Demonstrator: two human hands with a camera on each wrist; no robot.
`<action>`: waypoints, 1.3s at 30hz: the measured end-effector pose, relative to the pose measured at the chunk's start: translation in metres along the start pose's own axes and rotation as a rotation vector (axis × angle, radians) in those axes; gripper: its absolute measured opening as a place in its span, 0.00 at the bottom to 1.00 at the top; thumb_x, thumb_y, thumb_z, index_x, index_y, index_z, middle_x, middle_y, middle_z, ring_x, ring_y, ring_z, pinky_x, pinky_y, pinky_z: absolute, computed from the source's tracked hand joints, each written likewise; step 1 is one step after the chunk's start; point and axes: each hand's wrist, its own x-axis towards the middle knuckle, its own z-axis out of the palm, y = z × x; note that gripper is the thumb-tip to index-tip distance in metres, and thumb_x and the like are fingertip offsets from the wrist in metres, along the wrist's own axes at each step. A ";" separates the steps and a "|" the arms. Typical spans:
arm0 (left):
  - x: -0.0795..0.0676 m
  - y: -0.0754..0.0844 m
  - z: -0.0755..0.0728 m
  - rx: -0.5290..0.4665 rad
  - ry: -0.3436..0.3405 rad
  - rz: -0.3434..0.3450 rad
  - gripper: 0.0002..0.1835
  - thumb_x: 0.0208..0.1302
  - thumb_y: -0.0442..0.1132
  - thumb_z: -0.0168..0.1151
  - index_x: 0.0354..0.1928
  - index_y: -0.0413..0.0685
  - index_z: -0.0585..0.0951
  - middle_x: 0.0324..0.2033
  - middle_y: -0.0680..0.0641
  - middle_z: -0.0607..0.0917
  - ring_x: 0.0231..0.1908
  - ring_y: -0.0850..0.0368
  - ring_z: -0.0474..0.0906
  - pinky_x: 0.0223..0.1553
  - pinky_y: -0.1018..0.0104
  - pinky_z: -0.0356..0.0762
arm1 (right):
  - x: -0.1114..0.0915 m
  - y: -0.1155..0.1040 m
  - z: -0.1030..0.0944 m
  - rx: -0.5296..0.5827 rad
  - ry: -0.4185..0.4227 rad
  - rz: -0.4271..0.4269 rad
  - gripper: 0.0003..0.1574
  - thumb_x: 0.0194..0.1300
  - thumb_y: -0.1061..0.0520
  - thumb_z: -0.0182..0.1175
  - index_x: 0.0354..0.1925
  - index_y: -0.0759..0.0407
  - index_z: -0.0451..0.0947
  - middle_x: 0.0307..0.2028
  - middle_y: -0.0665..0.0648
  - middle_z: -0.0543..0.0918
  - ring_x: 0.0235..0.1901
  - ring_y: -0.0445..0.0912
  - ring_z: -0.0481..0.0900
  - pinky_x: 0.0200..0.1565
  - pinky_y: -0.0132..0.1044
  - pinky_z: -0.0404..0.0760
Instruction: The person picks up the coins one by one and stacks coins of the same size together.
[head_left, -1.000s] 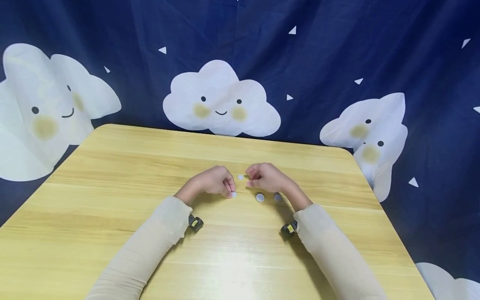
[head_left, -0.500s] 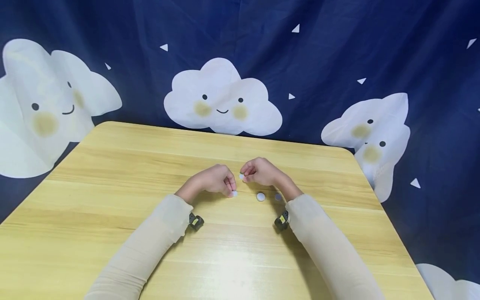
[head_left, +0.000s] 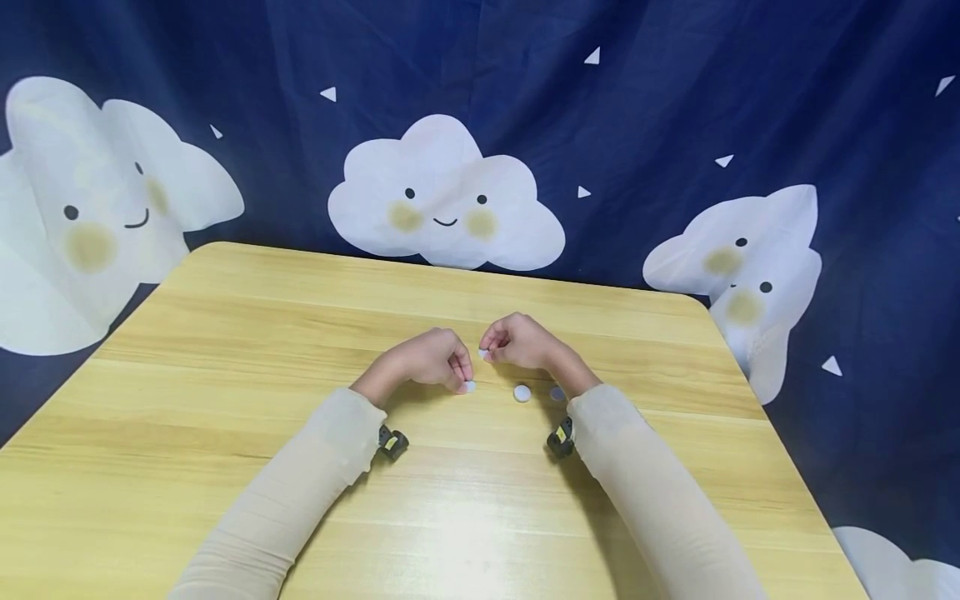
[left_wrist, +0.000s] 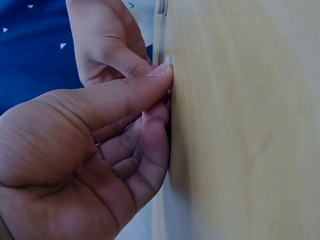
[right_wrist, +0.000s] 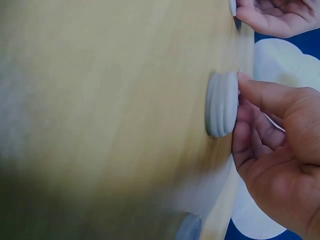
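In the head view my left hand (head_left: 433, 357) is low over the table, thumb and fingers pinching a small white disc (head_left: 471, 387) at its edge. The left wrist view shows that disc (left_wrist: 168, 59) edge-on at the thumb tip. Farther back, my right hand (head_left: 522, 342) pinches another white disc (head_left: 483, 354), its other fingers curled in. Nearer me lies a white round piece (head_left: 522, 393); from the right wrist it appears as a layered stack of discs (right_wrist: 221, 104). One more disc (head_left: 557, 393) lies to its right, partly hidden by the right wrist.
The pieces lie on a light wooden table (head_left: 225, 375) with rounded far corners. Behind it hangs a dark blue curtain (head_left: 525, 75) printed with white clouds. Both forearms reach in from the near side, each wearing a small black wrist camera (head_left: 393, 442).
My right hand has moved left and slightly away, and its fingertips have closed on the far disc. My left hand has stayed in place with its disc.
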 end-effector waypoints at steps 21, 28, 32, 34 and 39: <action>0.004 -0.003 0.001 0.009 0.005 0.022 0.05 0.57 0.35 0.77 0.33 0.48 0.87 0.28 0.53 0.86 0.31 0.60 0.79 0.37 0.67 0.77 | -0.005 0.001 -0.005 0.069 -0.101 -0.087 0.06 0.64 0.69 0.64 0.41 0.65 0.80 0.34 0.56 0.83 0.36 0.44 0.79 0.42 0.34 0.79; 0.003 -0.004 0.001 0.000 0.009 0.010 0.06 0.57 0.35 0.77 0.33 0.48 0.87 0.29 0.53 0.86 0.32 0.59 0.79 0.37 0.67 0.78 | -0.010 0.003 -0.007 0.060 -0.077 -0.106 0.04 0.66 0.68 0.63 0.40 0.65 0.82 0.34 0.56 0.85 0.35 0.44 0.79 0.42 0.34 0.79; 0.003 -0.005 0.001 -0.011 0.009 0.003 0.06 0.57 0.35 0.78 0.33 0.47 0.87 0.29 0.53 0.86 0.31 0.59 0.80 0.36 0.67 0.78 | -0.014 0.003 -0.008 0.049 -0.052 -0.109 0.03 0.66 0.68 0.63 0.39 0.64 0.83 0.34 0.54 0.86 0.35 0.43 0.79 0.42 0.34 0.80; 0.003 -0.004 0.001 -0.015 0.009 0.002 0.06 0.57 0.35 0.78 0.33 0.47 0.87 0.29 0.53 0.86 0.31 0.59 0.80 0.36 0.68 0.78 | -0.017 0.002 -0.009 0.048 -0.042 -0.111 0.04 0.66 0.68 0.63 0.39 0.64 0.83 0.34 0.54 0.86 0.35 0.43 0.80 0.42 0.34 0.80; 0.003 -0.003 0.001 -0.023 0.011 0.002 0.06 0.57 0.34 0.78 0.33 0.47 0.87 0.29 0.52 0.86 0.32 0.59 0.79 0.37 0.67 0.78 | -0.023 -0.001 -0.009 0.045 -0.042 -0.128 0.02 0.66 0.67 0.65 0.38 0.65 0.84 0.33 0.54 0.86 0.35 0.44 0.81 0.42 0.35 0.81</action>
